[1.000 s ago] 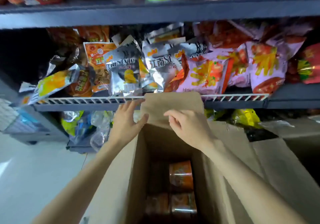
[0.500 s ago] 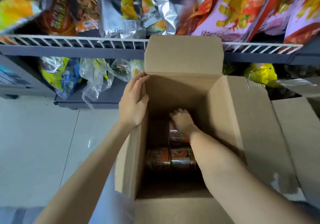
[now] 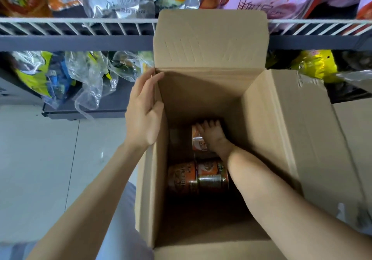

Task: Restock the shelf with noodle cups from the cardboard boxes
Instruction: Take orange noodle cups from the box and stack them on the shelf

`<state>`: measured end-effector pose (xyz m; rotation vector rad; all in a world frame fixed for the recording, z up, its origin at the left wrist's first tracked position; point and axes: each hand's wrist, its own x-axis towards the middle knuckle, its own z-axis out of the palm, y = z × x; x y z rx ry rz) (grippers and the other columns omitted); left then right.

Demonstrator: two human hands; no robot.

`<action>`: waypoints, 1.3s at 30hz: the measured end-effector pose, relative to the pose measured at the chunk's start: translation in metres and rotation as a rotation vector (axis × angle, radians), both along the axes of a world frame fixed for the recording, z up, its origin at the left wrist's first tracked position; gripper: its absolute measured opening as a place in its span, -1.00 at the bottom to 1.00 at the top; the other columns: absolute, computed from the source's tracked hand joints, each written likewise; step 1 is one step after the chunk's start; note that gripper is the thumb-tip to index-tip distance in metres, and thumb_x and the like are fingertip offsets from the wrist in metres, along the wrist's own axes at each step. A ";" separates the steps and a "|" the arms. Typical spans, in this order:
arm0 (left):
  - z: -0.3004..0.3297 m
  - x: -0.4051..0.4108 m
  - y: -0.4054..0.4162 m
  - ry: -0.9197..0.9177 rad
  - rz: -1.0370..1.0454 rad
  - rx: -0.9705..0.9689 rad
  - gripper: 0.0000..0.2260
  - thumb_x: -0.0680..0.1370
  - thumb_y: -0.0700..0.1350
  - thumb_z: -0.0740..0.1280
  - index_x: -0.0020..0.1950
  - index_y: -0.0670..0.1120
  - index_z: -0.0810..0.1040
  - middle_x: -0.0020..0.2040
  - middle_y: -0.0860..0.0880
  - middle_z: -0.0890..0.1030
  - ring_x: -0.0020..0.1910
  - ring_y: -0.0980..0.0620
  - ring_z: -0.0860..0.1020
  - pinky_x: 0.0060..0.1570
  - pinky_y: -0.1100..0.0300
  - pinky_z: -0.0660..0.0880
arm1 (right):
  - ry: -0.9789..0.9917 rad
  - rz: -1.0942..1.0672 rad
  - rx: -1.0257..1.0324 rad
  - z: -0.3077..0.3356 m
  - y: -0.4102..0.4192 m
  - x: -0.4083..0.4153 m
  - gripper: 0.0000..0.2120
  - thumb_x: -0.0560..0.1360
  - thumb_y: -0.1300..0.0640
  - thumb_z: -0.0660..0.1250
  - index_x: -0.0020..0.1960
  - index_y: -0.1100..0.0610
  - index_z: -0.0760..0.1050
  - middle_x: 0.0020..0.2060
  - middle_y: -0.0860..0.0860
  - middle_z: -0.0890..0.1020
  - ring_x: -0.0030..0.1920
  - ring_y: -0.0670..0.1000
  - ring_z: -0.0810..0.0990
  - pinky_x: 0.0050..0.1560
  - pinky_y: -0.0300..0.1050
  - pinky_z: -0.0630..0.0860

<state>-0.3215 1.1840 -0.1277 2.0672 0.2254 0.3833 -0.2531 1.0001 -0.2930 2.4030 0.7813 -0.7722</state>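
An open cardboard box (image 3: 271,139) stands in front of the shelf, its flaps folded out. At its bottom lie orange noodle cups on their sides: one at the far end (image 3: 198,139) and two nearer me (image 3: 182,176). My right hand (image 3: 212,134) is deep inside the box, fingers curled over the far noodle cup. My left hand (image 3: 144,110) rests flat with straight fingers against the box's left wall, holding the flap back.
A grey shelf with a white wire rail (image 3: 80,26) holds snack bags above the box. A lower shelf (image 3: 84,109) carries clear and yellow bags. Pale tiled floor (image 3: 40,169) lies to the left. Another box flap (image 3: 352,139) is at the right.
My head has tilted down and closer to the box. My right hand went from the top flap down into the box onto the far cup. My left hand moved to the left wall.
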 end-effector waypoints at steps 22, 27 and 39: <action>0.147 0.034 -0.025 0.375 -0.701 -0.551 -0.23 0.23 0.56 0.22 0.28 0.13 0.49 0.19 -0.02 0.62 0.16 -0.02 0.60 0.02 0.01 0.58 | -0.815 0.504 1.100 0.318 -0.080 -0.017 -0.24 0.37 0.19 0.46 0.44 0.02 0.12 0.43 0.08 0.19 0.52 0.08 0.00 0.50 0.12 -0.17; 0.183 0.066 -0.055 0.102 -0.608 -0.633 -0.14 0.09 0.45 0.46 0.29 0.05 0.45 0.12 0.05 0.64 0.11 0.05 0.60 0.01 0.07 0.58 | -1.151 0.305 1.100 0.358 -0.093 0.004 -0.38 0.50 0.29 0.28 0.43 -0.18 0.24 0.45 0.12 0.06 0.52 0.13 -0.16 0.48 0.23 -0.14; 0.285 0.083 -0.116 -0.644 -0.418 -0.263 -0.04 0.32 0.15 0.52 0.54 0.06 0.00 0.42 0.00 0.29 0.39 0.11 0.35 0.30 0.16 0.41 | -0.486 -0.177 1.834 0.447 -0.099 0.003 -0.23 0.49 -0.21 0.22 0.55 -0.12 -0.12 0.46 -0.19 0.27 0.38 -0.26 0.32 0.33 -0.31 0.32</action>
